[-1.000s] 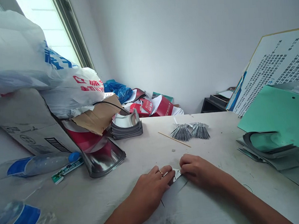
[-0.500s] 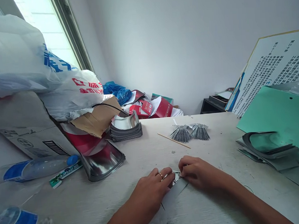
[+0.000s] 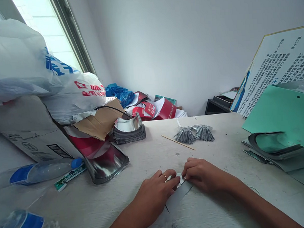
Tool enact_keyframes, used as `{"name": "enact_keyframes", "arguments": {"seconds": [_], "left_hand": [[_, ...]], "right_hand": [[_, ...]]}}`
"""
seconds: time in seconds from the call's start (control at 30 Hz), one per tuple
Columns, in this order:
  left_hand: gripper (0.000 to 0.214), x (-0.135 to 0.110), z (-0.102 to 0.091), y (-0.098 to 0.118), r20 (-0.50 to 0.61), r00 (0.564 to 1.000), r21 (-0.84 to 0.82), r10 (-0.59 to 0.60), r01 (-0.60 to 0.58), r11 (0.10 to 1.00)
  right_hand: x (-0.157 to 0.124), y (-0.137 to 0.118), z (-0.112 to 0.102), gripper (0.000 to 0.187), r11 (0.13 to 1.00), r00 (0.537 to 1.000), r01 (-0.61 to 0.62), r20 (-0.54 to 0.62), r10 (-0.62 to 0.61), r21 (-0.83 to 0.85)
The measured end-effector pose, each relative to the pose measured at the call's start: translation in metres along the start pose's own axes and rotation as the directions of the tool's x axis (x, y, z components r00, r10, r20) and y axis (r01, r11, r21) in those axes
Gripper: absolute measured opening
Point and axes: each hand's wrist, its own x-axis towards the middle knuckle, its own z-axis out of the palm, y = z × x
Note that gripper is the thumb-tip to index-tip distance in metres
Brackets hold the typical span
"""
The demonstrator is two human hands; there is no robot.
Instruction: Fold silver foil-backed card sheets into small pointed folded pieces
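A thin silver-grey sheet (image 3: pixel 180 194) lies slantwise on the table between my hands, its upper end shiny. My left hand (image 3: pixel 156 192), with a ring on one finger, presses the sheet down with bent fingers and covers its left side. At the upper right edge of the sheet, my right hand (image 3: pixel 198 172) pinches with thumb and fingers closed; whether a smaller piece is in that pinch is hidden. A thin dark line (image 3: pixel 167 208) sticks out below my left hand. Beyond the hands lie two fanned bunches of thin silver strips (image 3: pixel 185 135) and a thin wooden stick (image 3: pixel 178 142).
On the left are curved silver sheets (image 3: pixel 107 164), another stack (image 3: pixel 129 132), a carton (image 3: pixel 28 134) under plastic bags (image 3: pixel 77 94), plastic bottles (image 3: pixel 48 169) and a green-white box (image 3: pixel 68 176). Grey sheets (image 3: pixel 278 148) and a green folder (image 3: pixel 281 110) are at right.
The hands stay at the sheet with only slight finger movement; my right fingertips have shifted slightly at its edge. The whole view has moved a little.
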Motion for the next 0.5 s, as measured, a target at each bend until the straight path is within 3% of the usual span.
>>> {"name": "enact_keyframes", "arguments": {"seconds": [0.23, 0.5], "left_hand": [[0.045, 0.0, 0.001, -0.001, 0.011, 1.0, -0.023, -0.024, 0.025, 0.999], [0.056, 0.002, 0.005, -0.004, 0.006, 0.999, -0.038, -0.033, 0.034, 0.999]], "right_hand": [[0.0, -0.005, -0.004, 0.023, 1.0, 0.999, -0.001, 0.052, 0.001, -0.009], [0.001, -0.004, -0.011, 0.03, 0.996, 0.994, -0.088, 0.063, 0.09, -0.033]]}}
